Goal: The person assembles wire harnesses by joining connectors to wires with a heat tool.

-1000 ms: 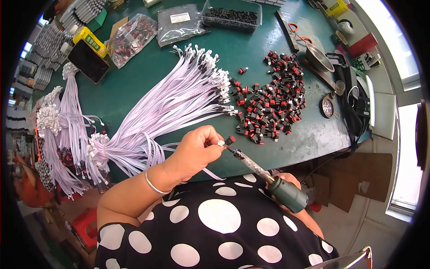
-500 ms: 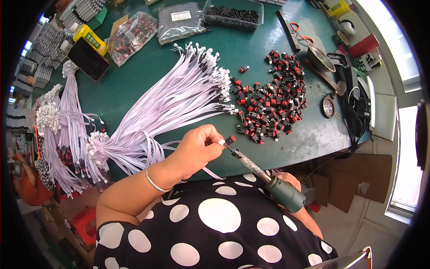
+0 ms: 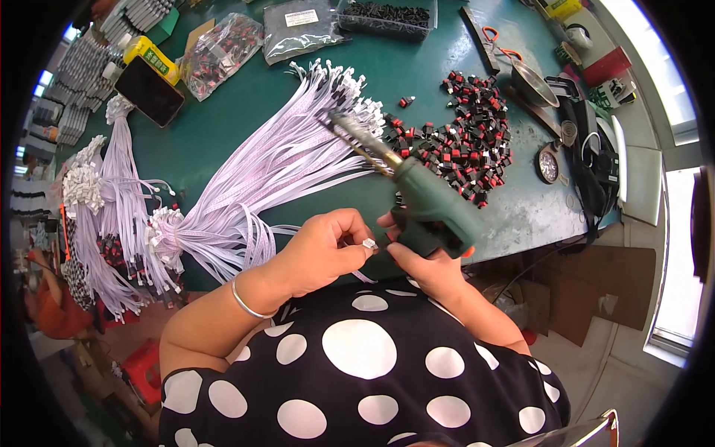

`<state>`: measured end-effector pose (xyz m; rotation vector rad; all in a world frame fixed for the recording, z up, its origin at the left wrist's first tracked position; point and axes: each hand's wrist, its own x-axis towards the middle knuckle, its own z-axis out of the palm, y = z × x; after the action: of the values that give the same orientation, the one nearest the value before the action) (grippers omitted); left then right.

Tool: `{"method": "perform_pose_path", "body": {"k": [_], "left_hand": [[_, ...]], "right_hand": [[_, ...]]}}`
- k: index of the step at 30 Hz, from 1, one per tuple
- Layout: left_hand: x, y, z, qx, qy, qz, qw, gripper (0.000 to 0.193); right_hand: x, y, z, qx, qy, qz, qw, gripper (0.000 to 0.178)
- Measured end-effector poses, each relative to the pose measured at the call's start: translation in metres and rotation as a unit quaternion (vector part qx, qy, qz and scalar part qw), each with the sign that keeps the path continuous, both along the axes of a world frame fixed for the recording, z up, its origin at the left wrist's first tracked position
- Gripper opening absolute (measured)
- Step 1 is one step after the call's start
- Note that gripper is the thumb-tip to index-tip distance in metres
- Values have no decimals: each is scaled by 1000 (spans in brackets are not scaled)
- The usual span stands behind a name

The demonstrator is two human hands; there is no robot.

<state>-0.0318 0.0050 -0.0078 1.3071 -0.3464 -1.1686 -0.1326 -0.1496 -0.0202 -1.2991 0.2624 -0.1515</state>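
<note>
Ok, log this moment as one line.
left hand: pinching white plug | right hand: holding green soldering gun | table: pale cables, red-and-black parts

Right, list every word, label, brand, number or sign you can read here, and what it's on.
Yellow bottle: characters on its side, not copied out here.
White label on the grey plastic bag: print too small to read.
Flat ribbon cables: any print too small to tell.
Green soldering gun: no lettering visible.
</note>
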Motion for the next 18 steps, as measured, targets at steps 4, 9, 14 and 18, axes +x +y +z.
{"method": "perform_pose_path", "body": {"k": [4, 9, 14, 18], "left_hand": [[2, 2, 7, 26, -6, 9, 1000, 8], [2, 0, 3, 10, 3, 23, 1000, 12], [-1, -6, -2, -22, 3, 83, 996, 16], [-1, -7, 0, -20, 21, 86, 996, 18]], "right_hand": [[-2, -6, -15, -102, -39, 52, 993, 41], [-5, 1, -7, 3, 59, -57, 997, 22], [-9, -1, -5, -50, 65, -52, 995, 19], [-9, -2, -5, -51, 67, -52, 995, 19]]}}
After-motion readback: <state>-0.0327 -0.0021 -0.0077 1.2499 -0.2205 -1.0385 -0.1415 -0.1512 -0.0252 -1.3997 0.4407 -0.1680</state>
